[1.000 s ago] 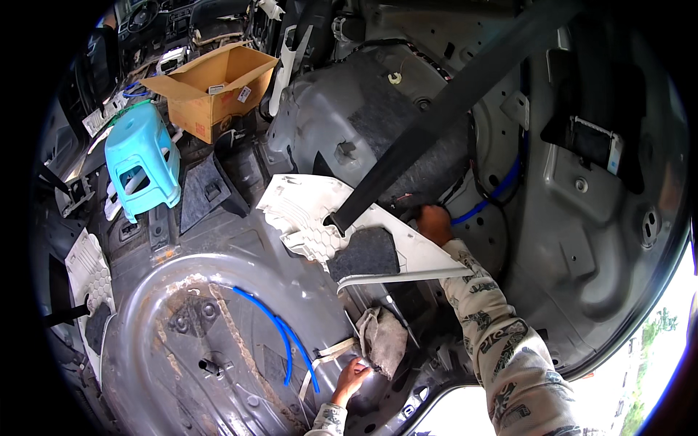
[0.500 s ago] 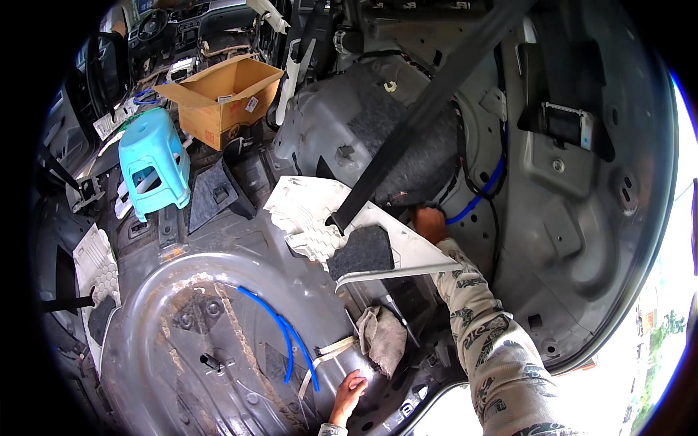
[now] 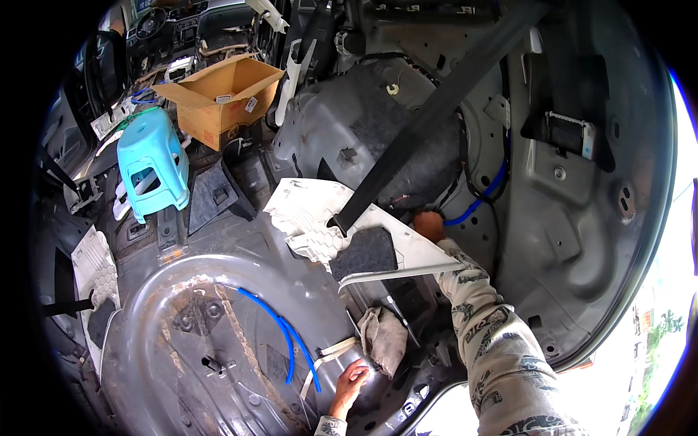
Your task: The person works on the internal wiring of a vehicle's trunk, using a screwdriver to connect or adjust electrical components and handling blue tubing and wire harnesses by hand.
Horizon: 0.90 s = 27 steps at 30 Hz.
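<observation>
Right arm (image 3: 502, 341) stretched forward, left fingers (image 3: 354, 368) loosely curled, empty

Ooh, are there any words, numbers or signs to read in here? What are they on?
Nothing reads clearly.
Cardboard box: reddish print on its side, too small to read.
White labels on the box: too small to read.
Right sleeve: dark, letter-like pattern, too bent and blurred to read.
Any other marks are too small.
</observation>
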Motion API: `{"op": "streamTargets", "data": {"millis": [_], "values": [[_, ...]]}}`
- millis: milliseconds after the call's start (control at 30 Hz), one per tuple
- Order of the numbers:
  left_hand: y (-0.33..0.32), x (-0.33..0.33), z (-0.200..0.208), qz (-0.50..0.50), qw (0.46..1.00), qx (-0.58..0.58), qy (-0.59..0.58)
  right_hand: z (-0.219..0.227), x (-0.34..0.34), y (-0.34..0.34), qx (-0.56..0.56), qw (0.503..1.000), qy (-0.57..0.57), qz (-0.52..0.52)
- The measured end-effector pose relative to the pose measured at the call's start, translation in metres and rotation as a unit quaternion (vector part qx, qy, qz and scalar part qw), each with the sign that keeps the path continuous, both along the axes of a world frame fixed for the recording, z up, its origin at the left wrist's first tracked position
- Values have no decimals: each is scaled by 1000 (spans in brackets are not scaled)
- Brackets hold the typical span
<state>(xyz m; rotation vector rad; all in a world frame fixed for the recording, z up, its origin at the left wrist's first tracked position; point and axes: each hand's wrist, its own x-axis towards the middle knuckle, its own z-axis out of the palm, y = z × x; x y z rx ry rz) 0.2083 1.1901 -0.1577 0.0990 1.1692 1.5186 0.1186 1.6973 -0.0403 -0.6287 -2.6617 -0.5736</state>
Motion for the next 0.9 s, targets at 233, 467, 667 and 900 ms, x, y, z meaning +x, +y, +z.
{"op": "streamTargets", "data": {"millis": [233, 467, 667, 900], "values": [[8, 3, 27, 42, 997, 57, -19, -36, 14, 33, 127, 973, 99, -167], [-22, -8, 16, 70, 997, 16, -17, -43, -7, 22, 100, 983, 117, -98], [-8, 0, 14, 64, 997, 43, -16, -42, -3, 35, 133, 952, 172, -213], [-32, -22, 20, 97, 995, 10, -13, -13, -11, -2, 11, 999, -49, 13]]}}
